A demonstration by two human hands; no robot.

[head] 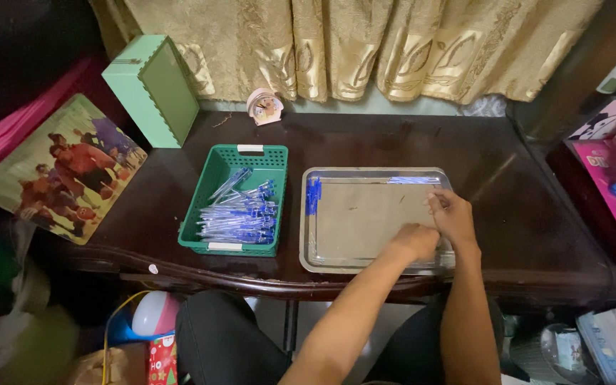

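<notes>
A: What stands around the metal tray (308, 246) on the dark tabletop (393, 142)?

B: Just beside the tray, on its left side, there is a green basket (212, 192) full of blue pens (240, 214). Behind the basket, further from the tray, a pale green box (155, 89) stands tilted, and a small clock (264, 105) sits near the golden curtain (365, 43). Far left of the tray a picture board (62, 167) with cartoon figures leans at the table edge.

A: And inside the tray?

B: A brown sheet (365, 217) covers its floor. A few blue pen caps (313, 194) lie at the tray's left wall, and some pens (411, 180) lie along its back wall. Nothing blocks the way to them.

A: How are the hands?

B: Both are at the tray's right part. The left hand (416, 241) is curled to a fist low on the sheet; I cannot tell if its grip holds something. The right hand (452, 214) is just beside it, nearer the back wall, fingers bent narrow as if pinching a small thing, but the thing itself is hidden.
</notes>
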